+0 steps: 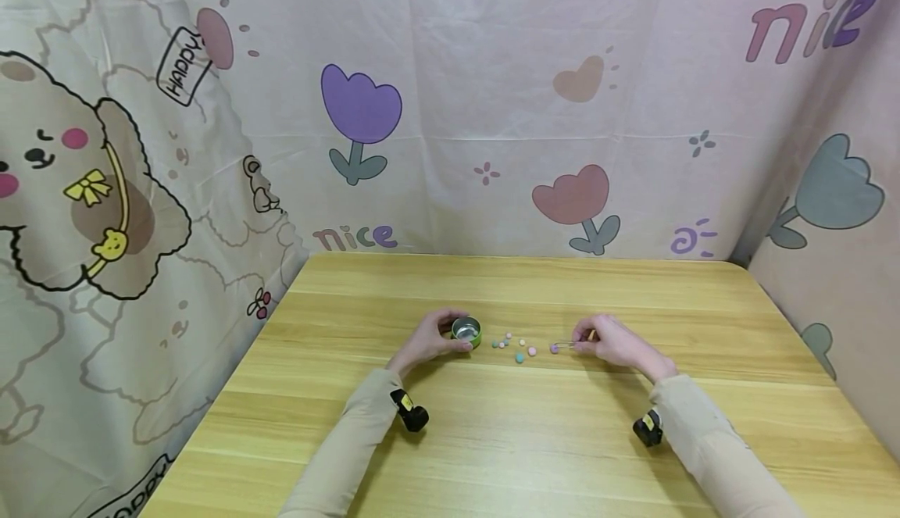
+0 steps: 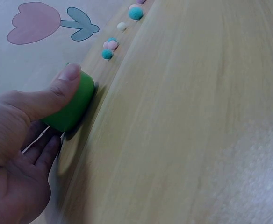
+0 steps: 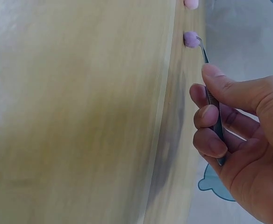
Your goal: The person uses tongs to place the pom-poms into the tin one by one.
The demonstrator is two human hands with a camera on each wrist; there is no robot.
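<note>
My left hand (image 1: 433, 338) grips a small round green tin (image 1: 467, 333), its open top showing a silvery inside. In the left wrist view the thumb lies along the green wall of the tin (image 2: 75, 105). My right hand (image 1: 610, 340) pinches metal tweezers (image 3: 213, 105) between thumb and curled fingers. The bent tips of the tweezers touch a purple pom-pom (image 3: 191, 39) at the right end of the scattered balls. Between the hands lie several small pom-poms, among them a teal pom-pom (image 1: 519, 358) and a pink pom-pom (image 1: 532, 351).
Everything stands on a light wood-grain table (image 1: 492, 440). A printed cloth backdrop (image 1: 457, 96) hangs behind the table and along its sides. Each sleeve carries a black wrist camera, one on the left (image 1: 411, 412) and one on the right (image 1: 648, 428).
</note>
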